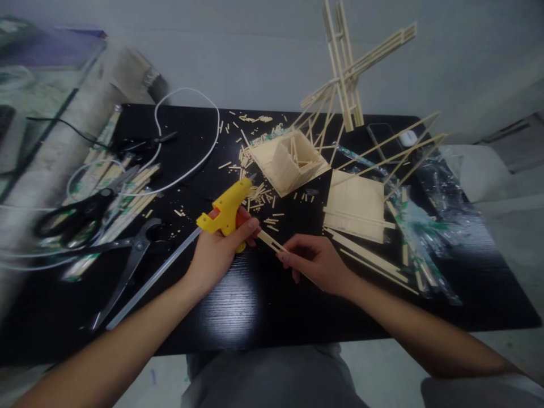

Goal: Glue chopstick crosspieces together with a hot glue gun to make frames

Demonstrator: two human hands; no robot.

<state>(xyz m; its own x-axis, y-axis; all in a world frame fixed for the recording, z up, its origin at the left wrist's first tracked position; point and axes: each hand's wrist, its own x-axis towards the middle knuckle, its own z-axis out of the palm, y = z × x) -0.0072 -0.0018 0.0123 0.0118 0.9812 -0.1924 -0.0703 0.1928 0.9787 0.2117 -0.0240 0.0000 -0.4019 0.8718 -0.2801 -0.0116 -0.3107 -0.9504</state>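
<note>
My left hand is closed round a yellow hot glue gun. Its nozzle points up and to the right, and a long clear glue stick trails from its back. Between my hands runs a short piece of joined thin wooden sticks with a narrow gap along it. Its left end meets the thumb and fingers of my left hand; whether they grip it too I cannot tell. The thumb and fingers of my right hand pinch its right end, just above the black table.
Behind stand a wooden stick box on a square base and a windmill-like stick cross. A flat stick panel and loose sticks lie right. Scissors, pliers, a white cable and packaged sticks lie left.
</note>
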